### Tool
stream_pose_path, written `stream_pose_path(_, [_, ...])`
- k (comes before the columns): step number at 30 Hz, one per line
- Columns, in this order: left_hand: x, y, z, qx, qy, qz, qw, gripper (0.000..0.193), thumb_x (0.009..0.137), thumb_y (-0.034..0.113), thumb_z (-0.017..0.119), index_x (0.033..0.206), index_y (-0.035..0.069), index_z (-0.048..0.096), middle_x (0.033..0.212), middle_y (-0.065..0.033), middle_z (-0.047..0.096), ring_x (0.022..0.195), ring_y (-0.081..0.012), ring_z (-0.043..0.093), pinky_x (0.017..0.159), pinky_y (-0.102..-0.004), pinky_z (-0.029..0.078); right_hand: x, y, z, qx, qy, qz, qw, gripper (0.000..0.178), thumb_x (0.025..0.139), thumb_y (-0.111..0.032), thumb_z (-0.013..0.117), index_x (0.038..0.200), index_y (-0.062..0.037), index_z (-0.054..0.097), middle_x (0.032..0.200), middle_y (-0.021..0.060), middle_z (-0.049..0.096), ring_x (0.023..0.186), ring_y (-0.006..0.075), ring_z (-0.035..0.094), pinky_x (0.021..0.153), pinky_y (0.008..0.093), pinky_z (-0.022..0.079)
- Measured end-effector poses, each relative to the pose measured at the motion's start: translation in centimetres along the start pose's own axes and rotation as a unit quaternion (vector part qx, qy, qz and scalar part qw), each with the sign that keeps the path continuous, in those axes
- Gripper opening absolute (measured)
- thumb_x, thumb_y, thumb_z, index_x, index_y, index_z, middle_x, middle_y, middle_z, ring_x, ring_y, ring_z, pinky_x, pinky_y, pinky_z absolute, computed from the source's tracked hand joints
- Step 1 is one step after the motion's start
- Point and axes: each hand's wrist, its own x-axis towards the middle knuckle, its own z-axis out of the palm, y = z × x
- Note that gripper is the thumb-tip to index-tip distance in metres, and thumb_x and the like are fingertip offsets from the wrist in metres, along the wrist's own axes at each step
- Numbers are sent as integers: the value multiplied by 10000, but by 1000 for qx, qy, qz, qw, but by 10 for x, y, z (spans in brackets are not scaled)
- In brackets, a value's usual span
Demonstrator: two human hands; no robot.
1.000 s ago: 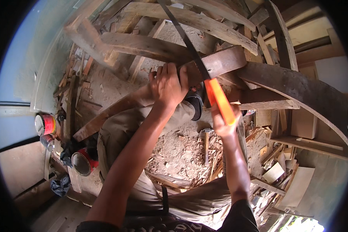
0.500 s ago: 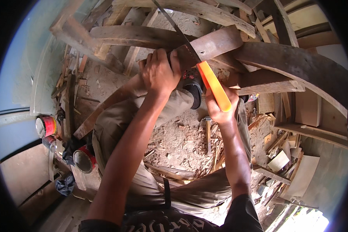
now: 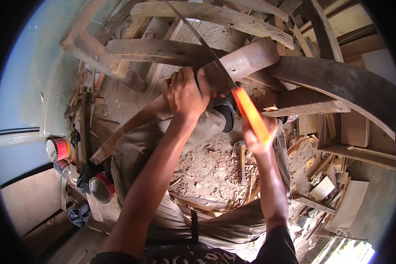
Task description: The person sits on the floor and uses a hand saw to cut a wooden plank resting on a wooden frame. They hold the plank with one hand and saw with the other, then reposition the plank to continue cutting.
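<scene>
The right hand [image 3: 256, 140] grips the orange saw [image 3: 250, 113], pulled back a bit (mid-cut); the left hand [image 3: 185, 93] still clamps the plank [image 3: 246, 59].

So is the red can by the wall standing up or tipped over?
Tipped over. The red can lies on its side on the floor, with its round silvery end facing the camera. Whether it is full or empty cannot be told.

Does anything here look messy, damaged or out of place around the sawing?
Yes. Sawdust and wood offcuts lie strewn over the ground below the plank that the left hand steadies. The right hand grips the orange-handled saw. Tins lie tipped at left.
</scene>
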Motion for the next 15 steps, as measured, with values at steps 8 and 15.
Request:
stream_pose_path(8, [-3,0,-5,13,4,-10,1000,318,980,343,519,828,69,572,818,-141,644,826,-339,626,769,-485,420,-126,79,-42,-10,61,-176,982,269,874,-111,695,1112,16,707,986,186,709,864,291,703,791,387,552])
stream_pose_path(15, [-1,6,-1,12,10,1,1000,314,976,333,532,810,69,567,801,-140,644,820,-333,635,762,-480,426,-18,32,-5,-31,61,-150,986,65,789,12,642,763,-48,645,587,65,529,462,232,524,460,360,422])
